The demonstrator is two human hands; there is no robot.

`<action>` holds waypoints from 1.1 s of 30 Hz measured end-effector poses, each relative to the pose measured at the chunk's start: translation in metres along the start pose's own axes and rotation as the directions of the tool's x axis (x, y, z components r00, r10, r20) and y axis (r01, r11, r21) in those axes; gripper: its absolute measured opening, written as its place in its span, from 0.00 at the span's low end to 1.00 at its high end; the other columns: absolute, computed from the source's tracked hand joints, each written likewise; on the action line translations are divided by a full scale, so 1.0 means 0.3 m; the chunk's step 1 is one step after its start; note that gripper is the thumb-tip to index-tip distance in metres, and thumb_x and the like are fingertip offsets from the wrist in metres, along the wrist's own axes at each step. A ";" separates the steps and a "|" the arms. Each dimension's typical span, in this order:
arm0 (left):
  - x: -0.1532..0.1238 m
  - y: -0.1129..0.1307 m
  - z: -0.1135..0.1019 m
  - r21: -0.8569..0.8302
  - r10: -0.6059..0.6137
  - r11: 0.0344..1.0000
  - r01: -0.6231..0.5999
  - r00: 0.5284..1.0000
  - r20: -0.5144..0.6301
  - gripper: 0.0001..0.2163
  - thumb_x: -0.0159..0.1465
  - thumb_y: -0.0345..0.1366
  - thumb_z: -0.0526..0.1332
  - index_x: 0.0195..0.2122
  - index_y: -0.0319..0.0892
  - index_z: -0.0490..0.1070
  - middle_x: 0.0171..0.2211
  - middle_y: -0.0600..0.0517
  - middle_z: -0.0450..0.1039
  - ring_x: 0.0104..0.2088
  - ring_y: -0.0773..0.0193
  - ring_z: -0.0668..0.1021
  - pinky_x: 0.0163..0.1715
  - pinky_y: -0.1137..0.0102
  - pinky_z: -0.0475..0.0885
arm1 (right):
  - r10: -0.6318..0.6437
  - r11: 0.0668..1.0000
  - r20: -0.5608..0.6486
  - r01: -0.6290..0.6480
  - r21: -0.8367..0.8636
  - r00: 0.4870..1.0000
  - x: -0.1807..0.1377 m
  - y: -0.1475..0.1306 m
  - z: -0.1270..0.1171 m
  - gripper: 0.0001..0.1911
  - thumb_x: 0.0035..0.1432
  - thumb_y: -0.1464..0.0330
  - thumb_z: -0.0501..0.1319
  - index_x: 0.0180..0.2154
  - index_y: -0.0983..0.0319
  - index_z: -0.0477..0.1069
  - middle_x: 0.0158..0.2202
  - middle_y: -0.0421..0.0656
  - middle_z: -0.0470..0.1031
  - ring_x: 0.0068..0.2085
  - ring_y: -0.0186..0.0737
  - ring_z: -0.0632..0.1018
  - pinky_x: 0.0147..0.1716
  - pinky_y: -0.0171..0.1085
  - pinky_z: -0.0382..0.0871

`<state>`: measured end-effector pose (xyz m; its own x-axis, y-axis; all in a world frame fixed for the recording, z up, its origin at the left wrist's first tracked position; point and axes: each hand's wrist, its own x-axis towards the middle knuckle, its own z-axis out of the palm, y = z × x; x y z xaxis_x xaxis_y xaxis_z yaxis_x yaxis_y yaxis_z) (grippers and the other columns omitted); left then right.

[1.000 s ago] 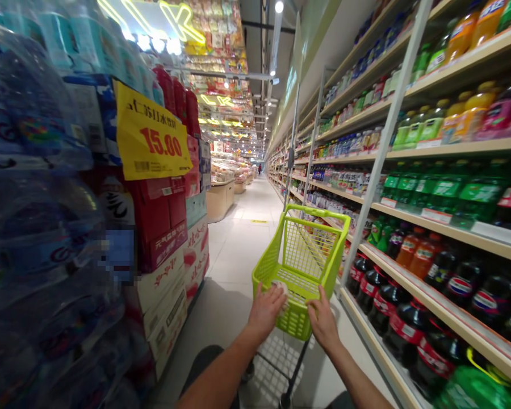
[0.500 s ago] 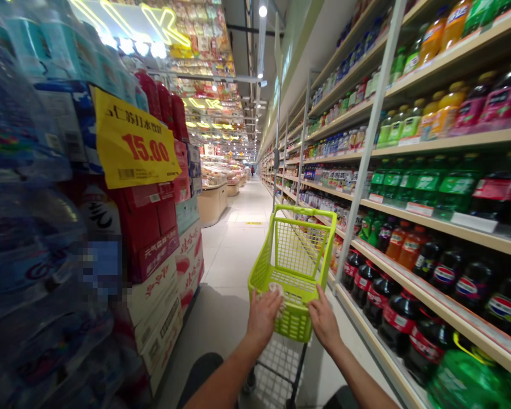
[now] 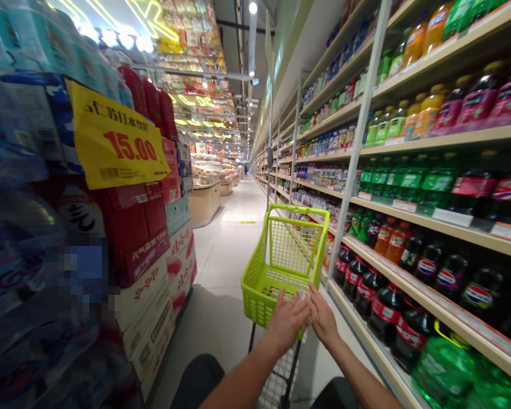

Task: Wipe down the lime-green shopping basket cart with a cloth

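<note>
Down at the near rim of the lime-green shopping cart basket [image 3: 267,287], both hands meet. Between them sits a small pale crumpled thing [image 3: 303,295], perhaps a cloth or a paper; what it is cannot be told. The left hand [image 3: 287,319] has its fingers [image 3: 297,309] curled loosely against it, and the right hand [image 3: 322,317] presses in from the other side, fingers bent and close together. Shelves of soda bottles [image 3: 426,267] run along the right; stacked drink cartons [image 3: 153,272] with a yellow price sign [image 3: 114,145] stand on the left
</note>
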<state>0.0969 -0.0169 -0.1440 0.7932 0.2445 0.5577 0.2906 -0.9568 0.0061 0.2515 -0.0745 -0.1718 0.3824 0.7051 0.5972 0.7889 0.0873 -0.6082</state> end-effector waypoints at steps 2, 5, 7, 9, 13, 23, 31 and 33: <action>-0.009 -0.017 0.004 0.013 0.024 1.000 -0.024 1.000 -0.016 0.12 0.64 0.36 0.48 0.47 0.51 0.65 0.50 0.54 0.68 0.53 0.65 0.66 0.58 0.53 0.41 | -0.012 1.000 0.026 0.011 0.012 1.000 0.005 0.008 -0.012 0.21 0.54 0.68 0.46 0.45 0.63 0.70 0.54 0.47 0.64 0.54 0.40 0.66 0.53 0.43 0.60; -0.080 -0.139 -0.042 0.054 -0.156 0.986 0.161 0.983 -0.093 0.12 0.63 0.33 0.50 0.46 0.50 0.66 0.48 0.53 0.70 0.50 0.64 0.70 0.58 0.52 0.40 | -0.012 1.000 0.023 0.012 0.024 1.000 0.004 0.018 -0.019 0.20 0.54 0.67 0.47 0.44 0.62 0.71 0.53 0.47 0.65 0.53 0.40 0.67 0.52 0.43 0.61; -0.120 -0.199 -0.071 0.074 -0.279 0.953 0.293 0.948 -0.153 0.13 0.63 0.32 0.49 0.45 0.50 0.67 0.48 0.53 0.70 0.48 0.63 0.71 0.58 0.52 0.40 | -0.003 1.000 -0.005 0.004 0.022 1.000 -0.001 0.018 -0.009 0.19 0.54 0.67 0.47 0.44 0.62 0.71 0.53 0.46 0.65 0.53 0.41 0.67 0.52 0.44 0.61; -0.124 -0.189 -0.069 0.083 -0.278 0.952 0.294 0.946 -0.166 0.12 0.64 0.32 0.49 0.44 0.50 0.68 0.47 0.54 0.71 0.48 0.64 0.71 0.58 0.52 0.41 | 0.005 1.000 -0.035 -0.004 0.016 0.999 -0.007 0.013 0.006 0.20 0.54 0.67 0.47 0.44 0.62 0.70 0.53 0.47 0.65 0.53 0.41 0.67 0.52 0.44 0.61; -0.077 -0.069 -0.003 0.082 -0.027 0.996 0.036 0.994 -0.102 0.11 0.64 0.36 0.48 0.44 0.52 0.67 0.48 0.56 0.70 0.51 0.66 0.69 0.58 0.53 0.42 | -0.023 1.000 -0.013 0.023 -0.005 1.000 -0.009 0.004 0.012 0.20 0.54 0.67 0.47 0.45 0.63 0.70 0.54 0.48 0.64 0.53 0.42 0.67 0.52 0.45 0.61; -0.192 -0.253 -0.093 0.131 -0.413 0.887 0.443 0.887 -0.206 0.17 0.61 0.25 0.48 0.43 0.51 0.68 0.48 0.54 0.70 0.47 0.64 0.72 0.58 0.52 0.43 | -0.058 0.998 -0.038 0.056 -0.033 0.998 -0.018 0.018 -0.008 0.19 0.52 0.70 0.48 0.44 0.61 0.70 0.53 0.46 0.66 0.53 0.40 0.67 0.52 0.44 0.61; -0.275 -0.072 0.032 -0.015 -0.263 0.964 0.266 0.940 -0.218 0.13 0.63 0.29 0.48 0.41 0.49 0.70 0.45 0.52 0.73 0.45 0.64 0.74 0.58 0.53 0.46 | -0.001 0.998 -0.020 -0.001 -0.064 1.000 -0.021 0.044 -0.061 0.21 0.48 0.72 0.48 0.44 0.63 0.70 0.54 0.46 0.64 0.54 0.41 0.66 0.54 0.45 0.58; -0.265 -0.066 0.013 -0.002 -0.202 0.978 0.207 0.954 -0.220 0.13 0.64 0.31 0.48 0.41 0.49 0.70 0.44 0.53 0.73 0.44 0.65 0.74 0.58 0.54 0.46 | 0.014 0.998 -0.044 -0.016 -0.055 0.999 -0.021 0.058 -0.073 0.22 0.47 0.73 0.48 0.44 0.63 0.70 0.54 0.46 0.64 0.54 0.40 0.65 0.54 0.45 0.57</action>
<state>0.0303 -0.0169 -0.1917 0.5801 0.3922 0.7139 0.4472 -0.8859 0.1233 0.2733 -0.0929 -0.1749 0.4141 0.6745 0.6112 0.8080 0.0367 -0.5880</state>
